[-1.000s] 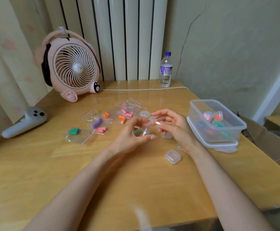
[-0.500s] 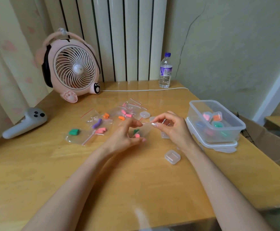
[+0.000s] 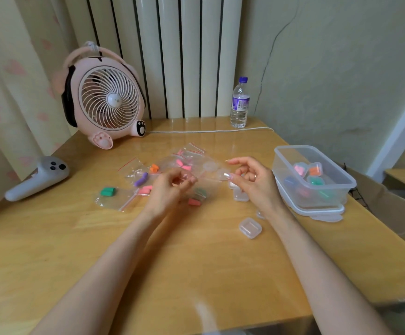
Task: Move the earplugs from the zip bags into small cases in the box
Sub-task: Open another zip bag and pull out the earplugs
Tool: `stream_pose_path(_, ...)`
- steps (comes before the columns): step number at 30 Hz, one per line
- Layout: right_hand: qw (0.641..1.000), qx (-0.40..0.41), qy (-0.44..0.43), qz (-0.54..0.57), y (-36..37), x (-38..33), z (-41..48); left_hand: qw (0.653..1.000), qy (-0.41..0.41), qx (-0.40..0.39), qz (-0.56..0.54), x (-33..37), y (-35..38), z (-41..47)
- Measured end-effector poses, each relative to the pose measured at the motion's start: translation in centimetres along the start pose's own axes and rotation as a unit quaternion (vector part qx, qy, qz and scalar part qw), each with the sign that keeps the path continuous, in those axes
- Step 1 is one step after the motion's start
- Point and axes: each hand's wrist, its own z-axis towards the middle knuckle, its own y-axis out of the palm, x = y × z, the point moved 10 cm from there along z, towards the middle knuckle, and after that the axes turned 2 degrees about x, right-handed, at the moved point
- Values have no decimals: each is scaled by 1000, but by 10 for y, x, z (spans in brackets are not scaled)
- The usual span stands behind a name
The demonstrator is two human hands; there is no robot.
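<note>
Zip bag, clear, green and pink earplugs inside, left hand pinching; right hand unclear

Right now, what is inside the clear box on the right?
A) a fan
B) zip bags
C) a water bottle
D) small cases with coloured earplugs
D: the box holds small cases with pink, orange and green earplugs showing through them.

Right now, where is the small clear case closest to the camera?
Head view: the small clear case lies on the table right of centre, beside the right forearm, nearer the camera than the plastic box.
</note>
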Motion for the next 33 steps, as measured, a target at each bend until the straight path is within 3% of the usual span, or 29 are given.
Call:
stream_pose_path(5,991,-66,44,-109,7,15,-2,981,-106,151,-67,-45,-44,10)
stream_pose_path(10,986,-67,40,-148,6,17,-2,967,-157,199,-27,-71,-63,12)
stream_pose_path(13,986,-64,45,-144,6,18,-3,964,-113,223,96,-53,-70,8)
stream_pose_path(16,977,-68,57,-196,4,19,-2,958,-25,245,148,-23,-72,2)
stream_pose_path(18,951,-112,79,-276,4,17,-6,961,15,228,158,-13,-68,4)
stream_pose_path(23,821,-278,110,-486,17,14,-40,976,36,146,157,-8,-46,9)
stream_pose_path(25,810,-289,109,-498,21,14,-45,983,37,112,139,-3,-36,7)
stream_pose_path(27,829,-286,109,-469,26,14,-44,992,25,61,109,-1,-24,4)
stream_pose_path(29,874,-254,120,-397,30,12,-37,999,-7,-18,51,-2,-6,-2)
stream_pose_path(33,960,-117,104,-233,32,-1,-9,991,-1,-132,1,3,16,-8)
